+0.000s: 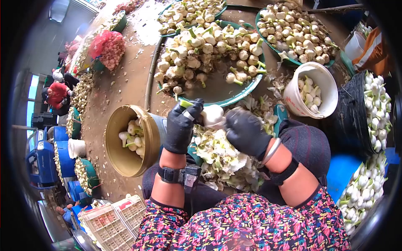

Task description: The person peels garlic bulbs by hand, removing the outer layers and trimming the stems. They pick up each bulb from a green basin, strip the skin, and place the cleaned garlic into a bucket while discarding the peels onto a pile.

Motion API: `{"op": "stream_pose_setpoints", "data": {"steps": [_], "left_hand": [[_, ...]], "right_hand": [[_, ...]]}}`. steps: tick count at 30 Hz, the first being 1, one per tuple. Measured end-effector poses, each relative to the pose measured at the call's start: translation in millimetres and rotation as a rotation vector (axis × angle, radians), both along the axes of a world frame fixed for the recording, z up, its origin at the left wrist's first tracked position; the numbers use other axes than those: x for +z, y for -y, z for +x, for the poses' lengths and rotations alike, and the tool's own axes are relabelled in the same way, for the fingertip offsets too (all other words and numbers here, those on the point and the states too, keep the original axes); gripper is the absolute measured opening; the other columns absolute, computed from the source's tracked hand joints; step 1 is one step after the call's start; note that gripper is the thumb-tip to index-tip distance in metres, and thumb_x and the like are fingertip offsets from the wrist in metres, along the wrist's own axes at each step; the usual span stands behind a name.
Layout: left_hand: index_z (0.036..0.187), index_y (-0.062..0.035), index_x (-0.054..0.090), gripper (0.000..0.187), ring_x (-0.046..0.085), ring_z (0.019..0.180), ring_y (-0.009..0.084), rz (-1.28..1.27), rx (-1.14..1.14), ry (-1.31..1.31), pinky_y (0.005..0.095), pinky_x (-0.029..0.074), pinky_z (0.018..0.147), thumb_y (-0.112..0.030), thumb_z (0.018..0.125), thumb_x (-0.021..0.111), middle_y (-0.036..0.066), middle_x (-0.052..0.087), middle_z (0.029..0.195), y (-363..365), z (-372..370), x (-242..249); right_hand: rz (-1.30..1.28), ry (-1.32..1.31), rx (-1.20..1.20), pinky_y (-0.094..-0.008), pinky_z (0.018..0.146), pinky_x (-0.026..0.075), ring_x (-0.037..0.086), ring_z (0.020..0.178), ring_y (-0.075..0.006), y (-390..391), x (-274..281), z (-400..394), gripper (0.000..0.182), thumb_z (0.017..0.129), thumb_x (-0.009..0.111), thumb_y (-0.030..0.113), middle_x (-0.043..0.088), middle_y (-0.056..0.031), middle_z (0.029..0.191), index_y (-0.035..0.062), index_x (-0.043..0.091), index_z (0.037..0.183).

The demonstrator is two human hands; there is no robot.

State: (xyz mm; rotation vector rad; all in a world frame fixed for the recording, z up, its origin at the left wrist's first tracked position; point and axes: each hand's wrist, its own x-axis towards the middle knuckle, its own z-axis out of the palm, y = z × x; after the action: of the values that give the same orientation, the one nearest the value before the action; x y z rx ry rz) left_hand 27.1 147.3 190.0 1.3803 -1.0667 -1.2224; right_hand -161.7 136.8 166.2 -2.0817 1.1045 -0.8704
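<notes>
In a black glove, my left hand [182,125] is closed around the green stem of a white garlic bulb [213,116]. The bulb hangs between my two hands, above a heap of peeled skins [222,157] in front of my lap. My right hand [245,129], also gloved in black, is closed at the bulb's right side; its fingertips are blurred, and what they pinch is too small to make out. Just beyond my hands, a green-rimmed tub [240,97] holds many unpeeled bulbs with roots and stems.
A tan bucket [112,144] with peeled bulbs stands at left, a white bucket [293,96] with more at right. Behind it is another tub of bulbs [293,31]. A black basket [349,108] stands far right. Red net sacks [111,50] and people sit at the far left.
</notes>
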Motion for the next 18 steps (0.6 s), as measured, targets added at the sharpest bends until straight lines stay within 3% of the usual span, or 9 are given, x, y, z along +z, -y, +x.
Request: {"op": "stream_pose_setpoints", "data": {"steps": [3,5,7,8,9,11,15,17,18], "left_hand": [[0.09,0.0009,0.063,0.016,0.055,0.062,0.0092,-0.116,0.04,-0.01,0.0243,0.047,0.057,-0.012,0.082,0.061,0.004,0.061,0.074,1,9,-19],[0.089,0.0008,0.062,0.016,0.056,0.062,0.0102,-0.04,0.111,-0.135,0.0265,0.048,0.054,-0.014,0.083,0.061,0.005,0.06,0.073,8,17,-8],[0.088,0.0006,0.06,0.017,0.057,0.064,0.0113,-0.042,0.145,-0.165,0.0274,0.049,0.054,-0.016,0.083,0.061,0.005,0.06,0.073,7,12,-8],[0.088,0.0003,0.06,0.018,0.058,0.065,0.0118,-0.131,0.089,-0.037,0.0273,0.049,0.056,-0.017,0.083,0.061,0.005,0.06,0.074,5,10,-12],[0.089,0.0,0.06,0.018,0.058,0.066,0.0124,-0.219,0.032,0.088,0.0272,0.05,0.057,-0.017,0.083,0.061,0.006,0.06,0.075,4,7,-16],[0.09,-0.0011,0.06,0.015,0.059,0.068,0.0124,-0.075,0.036,-0.095,0.0247,0.049,0.062,-0.013,0.081,0.062,0.005,0.061,0.078,-2,-7,-8],[0.092,-0.0013,0.059,0.015,0.059,0.07,0.0132,-0.006,0.0,-0.23,0.0253,0.049,0.064,-0.01,0.08,0.062,0.005,0.062,0.081,-5,-18,0],[0.093,-0.0014,0.059,0.015,0.059,0.071,0.0139,0.021,-0.026,-0.295,0.0257,0.049,0.065,-0.009,0.081,0.062,0.005,0.062,0.083,-6,-12,-9],[0.094,-0.0022,0.058,0.015,0.059,0.071,0.0146,-0.129,-0.065,0.012,0.0268,0.049,0.066,-0.011,0.082,0.06,0.005,0.062,0.085,-4,-7,-24]], "right_hand": [[0.014,0.048,-0.232,-0.038,0.054,0.041,0.051,0.057,-0.0276,17,3,-23,0.01,0.069,0.056,0.01,0.051,-0.0136,0.064,0.0032,0.049,0.069],[0.306,0.102,-0.17,-0.0316,0.055,0.044,0.053,0.062,-0.0176,19,13,-36,0.01,0.072,0.058,0.009,0.052,-0.0081,0.07,0.0032,0.051,0.076],[0.632,0.367,-0.037,-0.0255,0.059,0.048,0.053,0.069,-0.0104,17,-4,-29,0.019,0.075,0.061,0.011,0.052,-0.0036,0.081,0.0035,0.052,0.091],[0.789,0.58,0.046,-0.0232,0.064,0.051,0.054,0.074,-0.0093,14,4,-21,0.037,0.079,0.065,0.017,0.051,-0.0028,0.09,0.0045,0.047,0.108],[0.895,0.664,-0.006,-0.0249,0.062,0.052,0.055,0.074,-0.0107,12,17,-17,0.047,0.078,0.069,0.023,0.051,-0.0038,0.091,0.0055,0.044,0.113],[1.041,0.771,-0.132,-0.0257,0.058,0.052,0.055,0.076,-0.011,15,23,-9,0.051,0.078,0.071,0.027,0.052,-0.0035,0.091,0.0067,0.043,0.115],[1.126,0.93,-0.144,-0.0251,0.054,0.05,0.056,0.076,-0.0106,13,18,-5,0.039,0.079,0.065,0.015,0.055,-0.0023,0.09,0.0076,0.047,0.112],[0.999,1.058,-0.143,-0.0269,0.049,0.05,0.057,0.072,-0.0153,12,14,-3,0.032,0.079,0.063,0.009,0.056,-0.0054,0.089,0.0044,0.05,0.108],[1.038,1.238,-0.067,-0.0262,0.05,0.05,0.058,0.073,-0.0152,11,24,-5,0.03,0.079,0.061,0.006,0.056,-0.005,0.089,0.0048,0.051,0.108]]}}
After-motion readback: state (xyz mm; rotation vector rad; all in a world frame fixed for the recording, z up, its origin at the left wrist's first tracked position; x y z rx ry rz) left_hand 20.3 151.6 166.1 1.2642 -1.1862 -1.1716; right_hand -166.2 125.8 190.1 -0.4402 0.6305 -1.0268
